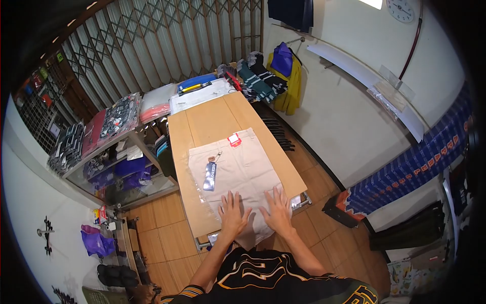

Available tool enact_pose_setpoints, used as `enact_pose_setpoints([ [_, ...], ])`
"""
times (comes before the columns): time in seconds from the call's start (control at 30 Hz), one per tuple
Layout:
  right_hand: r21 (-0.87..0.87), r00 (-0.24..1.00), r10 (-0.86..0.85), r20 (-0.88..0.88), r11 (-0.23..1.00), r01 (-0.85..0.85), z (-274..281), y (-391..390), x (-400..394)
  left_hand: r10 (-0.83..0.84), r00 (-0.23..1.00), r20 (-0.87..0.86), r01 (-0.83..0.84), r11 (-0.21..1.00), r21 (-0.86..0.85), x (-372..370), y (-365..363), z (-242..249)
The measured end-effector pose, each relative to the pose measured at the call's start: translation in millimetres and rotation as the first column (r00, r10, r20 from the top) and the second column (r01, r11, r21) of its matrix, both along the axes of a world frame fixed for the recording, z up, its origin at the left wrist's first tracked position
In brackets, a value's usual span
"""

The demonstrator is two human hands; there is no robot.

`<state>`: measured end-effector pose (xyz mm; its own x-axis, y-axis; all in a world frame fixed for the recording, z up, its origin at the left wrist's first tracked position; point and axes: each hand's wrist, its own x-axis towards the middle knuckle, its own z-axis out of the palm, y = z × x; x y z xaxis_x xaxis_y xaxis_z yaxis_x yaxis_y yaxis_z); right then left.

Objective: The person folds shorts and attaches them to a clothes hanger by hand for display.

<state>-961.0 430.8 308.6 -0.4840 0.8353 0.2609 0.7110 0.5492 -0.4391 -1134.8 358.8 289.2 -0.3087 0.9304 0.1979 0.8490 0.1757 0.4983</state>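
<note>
A light beige garment with a waistband [238,172] lies flat on the wooden table [202,121], its lower end at the table's near edge. A dark blue hang tag [209,176] rests on its left part, and a red and white label [234,140] sits at the waistband. My left hand [233,215] lies on the lower left of the cloth with fingers spread. To its right, my right hand [277,210] presses on the lower right part, fingers also apart. Clear plastic shows along the garment's left side.
Behind the table's far end are papers with a yellow item [194,87] and folded dark clothes [255,81]. A glass display case [121,167] with packed garments on top stands left. Blue boxes [405,167] line the right wall.
</note>
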Motion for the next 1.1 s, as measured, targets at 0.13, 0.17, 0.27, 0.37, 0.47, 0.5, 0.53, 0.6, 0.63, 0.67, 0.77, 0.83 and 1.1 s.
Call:
enact_pose_setpoints([
  [0.13, 0.069, 0.996, 0.011, 0.087, 0.997, -0.017, -28.3, -3.9, -7.3, 0.061, 0.983, -0.173, -0.08, 0.992, -0.102, 11.3, -2.7, -15.5],
  [0.17, 0.058, 0.996, 0.001, 0.094, 0.998, -0.006, -30.4, -2.4, -6.3, 0.081, 0.981, -0.174, -0.1, 0.99, -0.104, 11.3, -3.4, -16.1],
  [0.27, 0.064, 0.994, 0.001, 0.108, 0.998, -0.008, -35.4, -2.5, -4.2, 0.095, 0.982, -0.162, -0.107, 0.992, -0.069, 13.6, -3.1, -17.6],
  [0.37, 0.081, 0.994, 0.006, 0.11, 0.997, -0.014, -33.7, -0.5, -6.4, 0.108, 0.979, -0.173, -0.122, 0.99, -0.071, 11.4, -3.3, -17.8],
  [0.47, 0.079, 0.994, 0.005, 0.108, 0.997, -0.014, -31.7, -4.0, -6.5, 0.117, 0.974, -0.193, -0.129, 0.99, -0.049, 14.0, -5.6, -18.0],
  [0.5, 0.095, 0.995, -0.012, 0.103, 0.996, 0.003, -31.4, -4.5, -6.3, 0.11, 0.974, -0.196, -0.118, 0.993, -0.029, 14.2, -5.5, -18.8],
  [0.53, 0.094, 0.995, 0.015, 0.101, 0.995, -0.025, -33.7, -4.0, -6.9, 0.102, 0.974, -0.202, -0.105, 0.994, -0.004, 13.1, -4.3, -18.3],
  [0.6, 0.118, 0.996, -0.021, 0.09, 0.993, 0.01, -37.9, -2.7, -7.4, 0.119, 0.975, -0.188, -0.119, 0.993, 0.01, 12.4, -4.1, -18.0],
  [0.63, 0.122, 0.995, -0.027, 0.093, 0.992, 0.015, -36.4, -3.3, -7.7, 0.108, 0.979, -0.173, -0.106, 0.994, 0.022, 14.0, -6.7, -20.2],
  [0.67, 0.123, 0.995, -0.006, 0.1, 0.992, -0.007, -35.0, -4.8, -6.9, 0.13, 0.977, -0.166, -0.128, 0.992, 0.022, 16.9, -11.1, -22.8],
  [0.77, 0.094, 0.99, -0.06, 0.126, 0.994, 0.048, -28.3, -9.6, -9.9, 0.103, 0.991, -0.084, -0.096, 0.992, 0.077, 24.2, -31.4, -25.2],
  [0.83, 0.068, 0.989, -0.083, 0.121, 0.995, 0.076, -28.9, -17.2, -12.4, 0.059, 0.998, -0.023, -0.056, 0.991, 0.124, 28.2, -60.4, -25.6],
  [1.1, 0.023, 0.988, 0.031, -0.153, 0.999, -0.028, -46.3, -164.1, -86.3, 0.024, 0.626, 0.779, -0.207, 0.969, 0.137, -10.0, -284.3, -29.4],
])
